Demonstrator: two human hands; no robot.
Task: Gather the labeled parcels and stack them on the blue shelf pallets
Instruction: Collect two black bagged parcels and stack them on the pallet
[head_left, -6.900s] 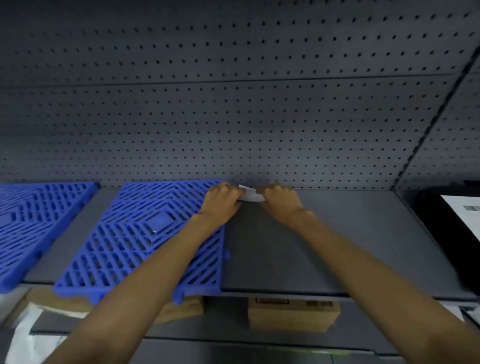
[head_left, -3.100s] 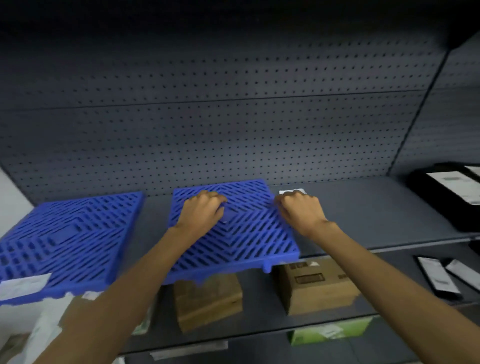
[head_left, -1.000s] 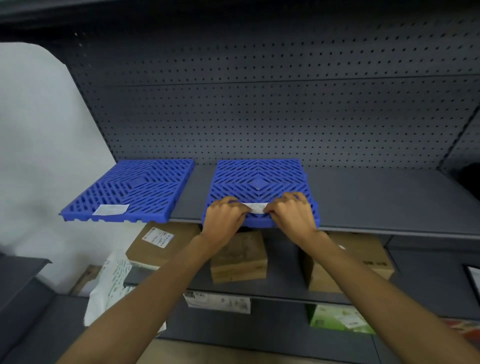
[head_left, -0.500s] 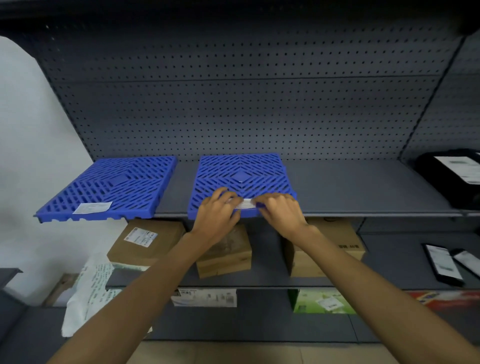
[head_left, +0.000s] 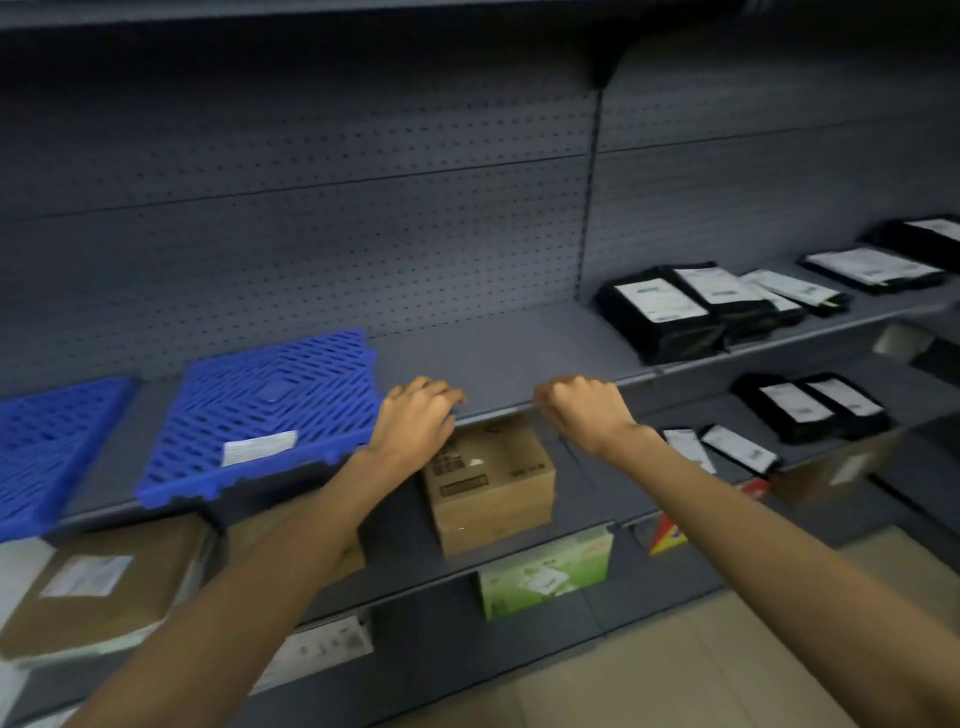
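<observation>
Left hand (head_left: 415, 423) rested empty, fingers curled, on shelf (head_left: 498, 358) edge beside pallet (head_left: 267, 410). Right hand (head_left: 582, 410) hovered loosely fisted, gripping nothing. Pallet lay flat on shelf, white label at front. Black parcels (head_left: 660, 317) lay well right on shelf.

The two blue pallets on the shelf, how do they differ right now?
The right pallet shows whole and carries a white label near its front edge; the left pallet is cut off by the frame, no label visible. Both are blue slatted grids on the same shelf, overhanging its front.
</observation>
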